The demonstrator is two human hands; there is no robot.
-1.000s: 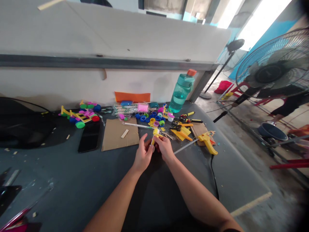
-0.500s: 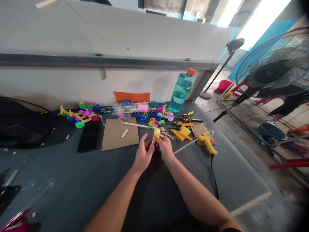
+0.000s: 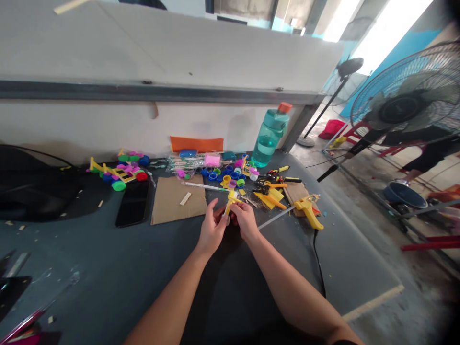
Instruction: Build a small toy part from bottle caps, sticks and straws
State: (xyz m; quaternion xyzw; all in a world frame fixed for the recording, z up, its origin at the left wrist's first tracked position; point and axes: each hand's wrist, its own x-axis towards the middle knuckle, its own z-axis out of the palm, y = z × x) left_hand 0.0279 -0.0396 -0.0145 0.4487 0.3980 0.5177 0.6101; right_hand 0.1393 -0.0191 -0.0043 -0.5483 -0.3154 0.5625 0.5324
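Observation:
Both my hands meet over the dark table, closed on a small yellow piece with a white top (image 3: 233,195); its exact kind is too small to make out. My left hand (image 3: 212,226) pinches its lower yellow strip between thumb and fingers. From the other side, my right hand (image 3: 246,219) grips it near the top, and its fingertips are partly hidden. Just left lies a piece of cardboard (image 3: 168,206) with a short pale stick (image 3: 186,198) on it. Beyond the hands are several bottle caps (image 3: 226,180). A yellow glue gun (image 3: 308,212) lies to the right.
A teal water bottle (image 3: 268,139) stands at the back. Pliers and cutters (image 3: 275,183) lie right of the caps. Left are a black phone (image 3: 132,203) and yellow frames with coloured caps (image 3: 120,173). A fan (image 3: 402,109) stands beyond the table's right edge.
Both hands stay in nearly the same place. The yellow piece has shifted very slightly left and turned a little between the fingers.

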